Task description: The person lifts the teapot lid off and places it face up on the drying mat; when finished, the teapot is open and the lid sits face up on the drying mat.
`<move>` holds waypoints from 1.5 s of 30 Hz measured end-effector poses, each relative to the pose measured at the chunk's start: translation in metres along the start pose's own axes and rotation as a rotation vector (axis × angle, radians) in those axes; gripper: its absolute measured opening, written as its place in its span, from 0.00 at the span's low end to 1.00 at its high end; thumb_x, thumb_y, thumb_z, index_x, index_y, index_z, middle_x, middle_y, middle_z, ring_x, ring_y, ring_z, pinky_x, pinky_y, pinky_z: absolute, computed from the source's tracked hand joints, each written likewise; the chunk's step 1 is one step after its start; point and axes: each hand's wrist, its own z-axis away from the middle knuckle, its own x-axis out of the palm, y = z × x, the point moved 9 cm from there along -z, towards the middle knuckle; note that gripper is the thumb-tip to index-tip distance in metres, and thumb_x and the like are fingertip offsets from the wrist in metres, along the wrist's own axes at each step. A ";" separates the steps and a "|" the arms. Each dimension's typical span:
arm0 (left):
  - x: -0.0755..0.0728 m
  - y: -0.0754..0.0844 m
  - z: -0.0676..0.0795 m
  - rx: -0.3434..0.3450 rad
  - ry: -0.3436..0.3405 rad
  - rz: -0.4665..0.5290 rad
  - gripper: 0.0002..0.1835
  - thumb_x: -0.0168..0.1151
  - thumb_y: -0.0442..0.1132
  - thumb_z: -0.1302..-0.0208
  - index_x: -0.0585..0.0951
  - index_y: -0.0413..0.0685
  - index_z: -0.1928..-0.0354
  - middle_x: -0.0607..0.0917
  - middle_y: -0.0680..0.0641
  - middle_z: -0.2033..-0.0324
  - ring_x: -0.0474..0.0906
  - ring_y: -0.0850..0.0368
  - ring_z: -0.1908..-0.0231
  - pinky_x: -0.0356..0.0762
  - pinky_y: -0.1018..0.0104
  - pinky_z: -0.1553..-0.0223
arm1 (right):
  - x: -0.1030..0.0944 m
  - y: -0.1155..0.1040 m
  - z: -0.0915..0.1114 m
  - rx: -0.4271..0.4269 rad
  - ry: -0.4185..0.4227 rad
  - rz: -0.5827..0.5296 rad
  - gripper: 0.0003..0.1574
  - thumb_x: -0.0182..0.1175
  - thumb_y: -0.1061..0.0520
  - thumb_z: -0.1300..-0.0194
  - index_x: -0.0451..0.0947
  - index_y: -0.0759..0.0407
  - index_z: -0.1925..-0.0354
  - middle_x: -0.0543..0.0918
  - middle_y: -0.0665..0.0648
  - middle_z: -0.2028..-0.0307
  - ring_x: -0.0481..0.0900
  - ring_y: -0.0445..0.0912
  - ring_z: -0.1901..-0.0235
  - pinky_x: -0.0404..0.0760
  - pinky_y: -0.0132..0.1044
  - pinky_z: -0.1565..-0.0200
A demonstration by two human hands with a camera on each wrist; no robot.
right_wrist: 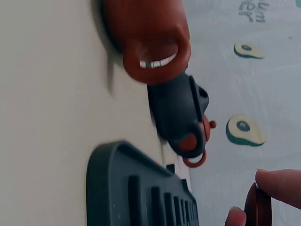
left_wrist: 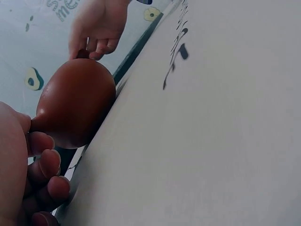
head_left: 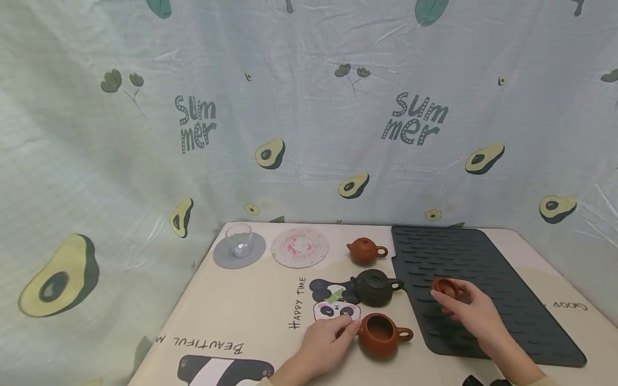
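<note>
At the far left of the pale printed tabletop (head_left: 232,311), a clear glass cup (head_left: 240,241) stood on a round grey coaster (head_left: 222,260), with a clear round plate (head_left: 280,257), pink-patterned at its centre, just beside it. Nearer the front, the left hand (head_left: 324,342) pinched the spout of a round, reddish-brown clay teapot (head_left: 379,346) whose top was uncovered. Behind that pot stood a squat black teapot (head_left: 374,289) with its lid on, and farther back a small reddish-brown lidded teapot (head_left: 365,253). To their right lay a dark grey ridged mat (head_left: 436,241). Over it, the right hand (head_left: 475,316) held a small reddish-brown round piece (head_left: 446,289), probably the uncovered pot's lid, its hollow side showing, between thumb and fingers.

The step in hand seemed to be handling pot and lid apart, one hand steadying while the other carried. Seating the lid would call for turning it hollow side down over the mouth; setting it aside, for lowering it onto the mat.
</note>
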 end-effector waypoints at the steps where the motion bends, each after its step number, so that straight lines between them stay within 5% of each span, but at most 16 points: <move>1: 0.000 0.000 0.000 -0.002 -0.001 0.001 0.19 0.50 0.53 0.20 0.80 0.61 0.71 0.72 0.65 0.80 0.69 0.70 0.74 0.63 0.72 0.73 | -0.002 0.001 -0.002 -0.003 0.006 0.008 0.60 0.65 0.29 0.35 0.54 0.65 0.24 0.72 0.69 0.39 0.82 0.50 0.59 0.81 0.45 0.59; 10: -0.002 -0.003 0.000 -0.017 -0.001 -0.007 0.19 0.50 0.54 0.20 0.78 0.62 0.73 0.70 0.65 0.81 0.68 0.69 0.75 0.62 0.72 0.73 | -0.029 0.020 -0.027 -0.025 0.098 0.012 0.59 0.64 0.34 0.32 0.52 0.70 0.23 0.66 0.73 0.36 0.80 0.59 0.52 0.80 0.42 0.59; 22: 0.000 0.000 0.000 -0.006 -0.010 -0.004 0.19 0.49 0.53 0.20 0.78 0.62 0.72 0.71 0.65 0.81 0.69 0.68 0.74 0.64 0.71 0.72 | -0.069 0.054 -0.046 0.054 0.254 0.052 0.57 0.68 0.43 0.33 0.53 0.75 0.26 0.65 0.79 0.38 0.75 0.66 0.49 0.78 0.35 0.69; 27: 0.003 -0.003 -0.001 -0.032 -0.026 -0.005 0.20 0.47 0.55 0.19 0.77 0.63 0.72 0.72 0.66 0.79 0.70 0.68 0.73 0.65 0.70 0.70 | -0.083 0.058 -0.049 0.078 0.301 0.097 0.54 0.67 0.46 0.32 0.53 0.77 0.27 0.64 0.82 0.37 0.71 0.71 0.46 0.80 0.52 0.59; 31: 0.004 -0.005 0.000 -0.029 -0.019 -0.008 0.20 0.47 0.55 0.19 0.76 0.64 0.73 0.72 0.65 0.80 0.70 0.68 0.73 0.65 0.70 0.71 | -0.091 0.062 -0.051 0.088 0.320 0.140 0.52 0.65 0.48 0.31 0.52 0.78 0.27 0.61 0.83 0.36 0.64 0.75 0.41 0.70 0.66 0.47; 42: 0.006 -0.005 0.000 -0.006 -0.024 -0.030 0.20 0.45 0.55 0.19 0.73 0.63 0.73 0.70 0.64 0.80 0.68 0.69 0.75 0.64 0.71 0.72 | -0.110 0.088 -0.051 0.165 0.362 0.125 0.53 0.66 0.51 0.33 0.51 0.77 0.26 0.59 0.83 0.34 0.62 0.76 0.38 0.67 0.67 0.43; 45: 0.005 -0.004 0.000 -0.012 -0.027 -0.018 0.19 0.46 0.55 0.19 0.73 0.63 0.73 0.70 0.64 0.81 0.69 0.69 0.75 0.64 0.71 0.73 | -0.115 0.091 -0.053 0.170 0.384 0.103 0.54 0.67 0.53 0.34 0.50 0.77 0.26 0.59 0.84 0.34 0.69 0.75 0.41 0.78 0.59 0.52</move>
